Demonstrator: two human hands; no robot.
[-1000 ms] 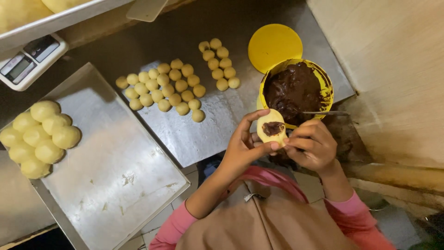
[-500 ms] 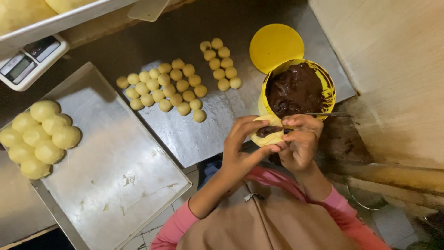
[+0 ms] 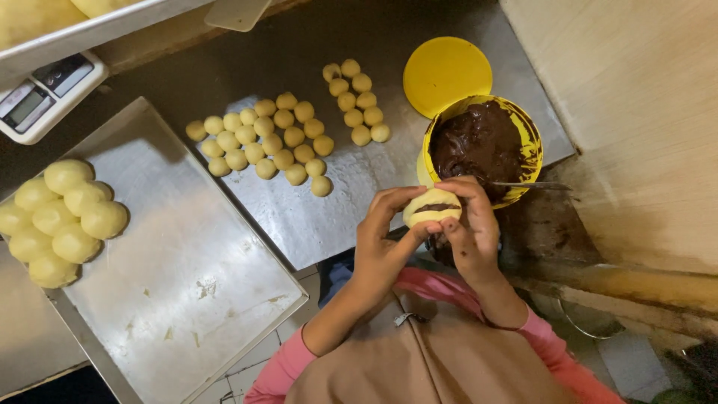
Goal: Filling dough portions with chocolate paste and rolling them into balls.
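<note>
Pinching together, the left hand (image 3: 385, 243) and right hand (image 3: 467, 228) clamp a soft, pale dough round (image 3: 431, 209) half-folded over glossy dark filling.

1. Pale yellow dough piece (image 3: 431, 207), dark brown filling showing
2. Bright yellow tub (image 3: 523, 127) and lid (image 3: 446, 71)
3. Silver-grey tray (image 3: 172, 299)
4. Pink sleeves (image 3: 280, 370)
5. Pale yellow dough balls (image 3: 262, 142)
</note>
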